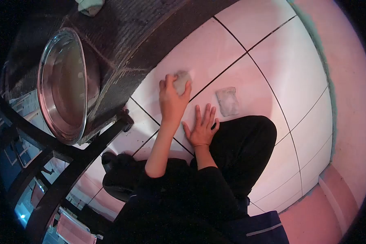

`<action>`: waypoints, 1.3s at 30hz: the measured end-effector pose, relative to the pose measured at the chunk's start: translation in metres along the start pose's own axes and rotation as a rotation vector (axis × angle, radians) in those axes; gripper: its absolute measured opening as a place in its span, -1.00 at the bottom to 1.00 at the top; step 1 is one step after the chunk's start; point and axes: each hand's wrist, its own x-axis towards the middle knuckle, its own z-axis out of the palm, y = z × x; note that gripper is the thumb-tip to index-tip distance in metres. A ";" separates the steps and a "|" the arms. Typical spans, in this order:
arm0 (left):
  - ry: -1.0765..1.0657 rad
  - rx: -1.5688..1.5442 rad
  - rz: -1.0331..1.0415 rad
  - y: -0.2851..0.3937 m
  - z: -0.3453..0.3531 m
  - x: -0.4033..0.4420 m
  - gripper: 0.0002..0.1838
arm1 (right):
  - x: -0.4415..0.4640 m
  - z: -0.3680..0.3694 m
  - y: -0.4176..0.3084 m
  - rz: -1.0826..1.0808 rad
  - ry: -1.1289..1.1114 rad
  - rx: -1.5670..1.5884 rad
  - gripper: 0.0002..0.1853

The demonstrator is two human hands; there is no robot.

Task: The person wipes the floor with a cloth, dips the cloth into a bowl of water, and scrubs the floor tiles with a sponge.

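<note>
My left hand [173, 99] is on the white tiled floor [215, 53], its fingers and thumb curled round a greyish sponge-like pad [182, 81]. The fingers partly cover the pad, which touches the tile. To the right, my right hand [203, 129] lies palm down with fingers spread, holding nothing, close to my bent knee. Just beyond its fingertips, a flat, pale grey, roughly rectangular piece [227, 101] with darker edges rests on the floor. I cannot make out its material.
A shiny metal basin [85, 81] of cloudy water stands on a dark tiled ledge [138, 32] at the left. A pale crumpled cloth [90, 6] lies farther along that ledge. Dark furniture bars [55, 150] cross the lower left. A pink wall [349, 81] rises at the right.
</note>
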 end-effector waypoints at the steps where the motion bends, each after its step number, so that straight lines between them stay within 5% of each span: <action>1: -0.001 -0.001 -0.003 0.003 0.001 0.002 -0.62 | -0.001 0.001 0.000 -0.006 0.008 0.002 -0.16; 4: -0.004 0.031 -0.066 0.011 0.010 0.014 -0.62 | -0.001 0.001 0.000 -0.001 -0.003 -0.002 -0.16; 8: 0.152 -0.070 0.240 0.036 0.057 0.077 -0.62 | -0.001 0.002 0.001 0.015 0.020 0.036 -0.17; 12: 0.007 -0.106 0.069 0.063 0.059 0.098 -0.61 | -0.002 -0.001 -0.001 0.010 -0.017 0.007 -0.17; 14: 0.065 -0.063 0.196 0.049 0.059 0.079 -0.61 | 0.000 -0.001 0.000 0.009 -0.002 -0.005 -0.16; 21: -0.084 -0.004 0.014 0.011 0.006 -0.018 -0.59 | -0.001 0.000 0.001 0.019 -0.007 0.022 -0.16; 26: 0.095 -0.037 0.211 0.034 0.052 0.049 -0.58 | -0.001 0.002 0.001 0.001 0.014 0.015 -0.16; 31: -0.017 -0.121 0.113 0.060 0.063 0.101 -0.61 | -0.001 0.000 0.002 0.002 0.013 0.030 -0.16; 34: 0.040 -0.027 0.207 0.041 0.054 0.062 -0.59 | 0.000 0.002 0.001 -0.002 0.024 0.028 -0.16; 39: -0.056 -0.067 0.038 0.013 0.015 -0.026 -0.60 | -0.003 0.001 0.003 0.006 -0.003 0.009 -0.18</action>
